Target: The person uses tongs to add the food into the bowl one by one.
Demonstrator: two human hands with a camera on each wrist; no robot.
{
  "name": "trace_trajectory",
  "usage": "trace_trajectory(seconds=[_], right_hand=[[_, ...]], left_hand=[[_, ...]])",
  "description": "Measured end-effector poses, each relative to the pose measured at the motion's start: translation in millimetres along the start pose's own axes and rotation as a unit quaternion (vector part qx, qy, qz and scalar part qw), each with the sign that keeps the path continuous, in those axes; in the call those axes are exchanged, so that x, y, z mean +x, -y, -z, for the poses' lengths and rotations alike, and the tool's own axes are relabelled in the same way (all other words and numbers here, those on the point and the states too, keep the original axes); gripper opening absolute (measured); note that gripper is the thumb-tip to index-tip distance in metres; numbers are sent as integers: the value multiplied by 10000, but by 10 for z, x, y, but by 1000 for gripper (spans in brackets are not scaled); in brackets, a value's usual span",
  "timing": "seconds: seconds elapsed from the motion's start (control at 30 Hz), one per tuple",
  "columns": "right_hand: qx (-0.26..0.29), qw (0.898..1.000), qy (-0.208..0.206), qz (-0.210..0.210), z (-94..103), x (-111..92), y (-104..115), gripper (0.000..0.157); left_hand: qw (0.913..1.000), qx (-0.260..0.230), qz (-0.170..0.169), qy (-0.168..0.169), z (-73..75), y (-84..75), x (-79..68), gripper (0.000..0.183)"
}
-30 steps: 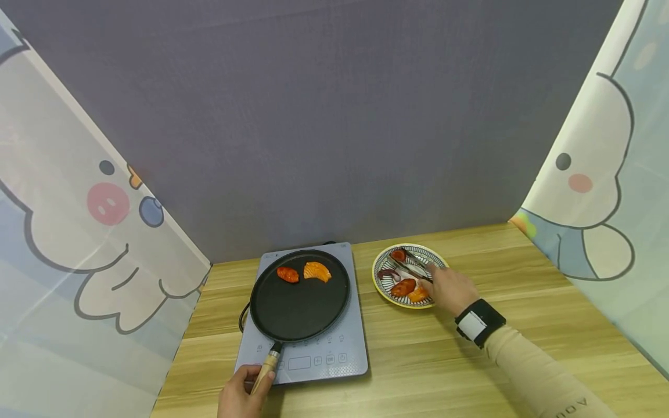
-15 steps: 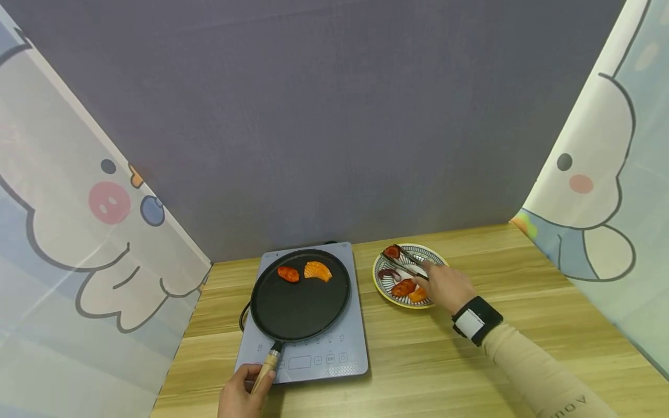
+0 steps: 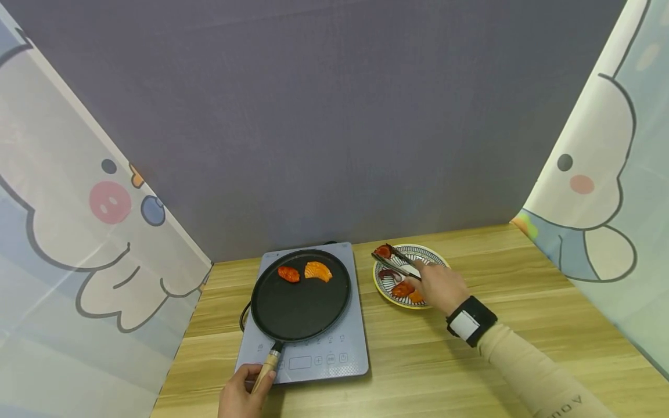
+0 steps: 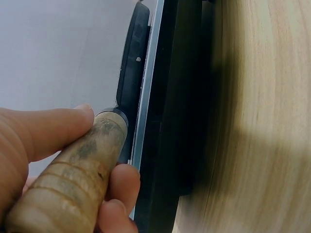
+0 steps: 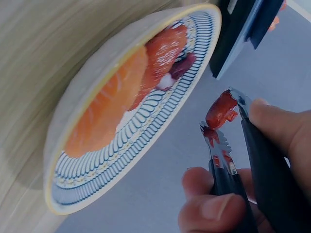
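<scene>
In the head view my left hand grips the wooden handle of a flat black pan. The left wrist view shows thumb and fingers around that handle. My right hand holds dark-handled metal tongs, whose toothed tips pinch a small red sausage-like piece. The tongs reach across a patterned, yellow-rimmed plate, with the piece over its far left edge. On the plate lie an orange salmon-like slice, a glossy reddish-brown piece and a purple-and-white piece.
The pan sits on a grey induction cooker left of the plate. In the pan lie a red-orange piece and an orange slice. A wooden table is bounded by a grey back wall and cartoon-printed side panels.
The tongs have taken hold of the red piece, which has moved left and slightly up from the plate's far part to above its left edge. The left hand and pan have stayed still.
</scene>
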State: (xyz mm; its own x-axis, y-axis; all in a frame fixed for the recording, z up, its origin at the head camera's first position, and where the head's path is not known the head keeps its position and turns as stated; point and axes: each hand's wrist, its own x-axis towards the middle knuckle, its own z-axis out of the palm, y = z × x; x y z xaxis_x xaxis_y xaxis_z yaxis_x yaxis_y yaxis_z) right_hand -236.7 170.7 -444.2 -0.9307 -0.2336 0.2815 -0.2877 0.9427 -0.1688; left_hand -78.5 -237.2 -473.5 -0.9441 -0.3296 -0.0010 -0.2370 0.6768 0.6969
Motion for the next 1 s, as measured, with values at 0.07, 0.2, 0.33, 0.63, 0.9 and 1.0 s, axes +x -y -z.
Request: trace_trajectory(seconds=[0.07,0.2,0.33,0.63,0.9,1.0], right_hand=[[-14,10000,-34,53,10,-1,27,49],[22,9999,-42,130,22,5,78,48],[67,9998,-61,200,20,28,127,43],[140,9996,-82,238,11,69,236,42],[110,9989,-288,351,50,92,419,38],[81,9988,-338,352,51,99,480,36]], left_hand=[[10000,-5,0,1,-2,0,1,33],[10000,-36,-11,-4,-8,0,3,32],[10000,-53,-9,-16,-10,1,-1,31],[10000,-56,-15,-56,-12,-5,-2,30],[9998,-87,-83,-129,-23,4,-1,28],[9998,-65,-134,-147,-24,13,2,27]])
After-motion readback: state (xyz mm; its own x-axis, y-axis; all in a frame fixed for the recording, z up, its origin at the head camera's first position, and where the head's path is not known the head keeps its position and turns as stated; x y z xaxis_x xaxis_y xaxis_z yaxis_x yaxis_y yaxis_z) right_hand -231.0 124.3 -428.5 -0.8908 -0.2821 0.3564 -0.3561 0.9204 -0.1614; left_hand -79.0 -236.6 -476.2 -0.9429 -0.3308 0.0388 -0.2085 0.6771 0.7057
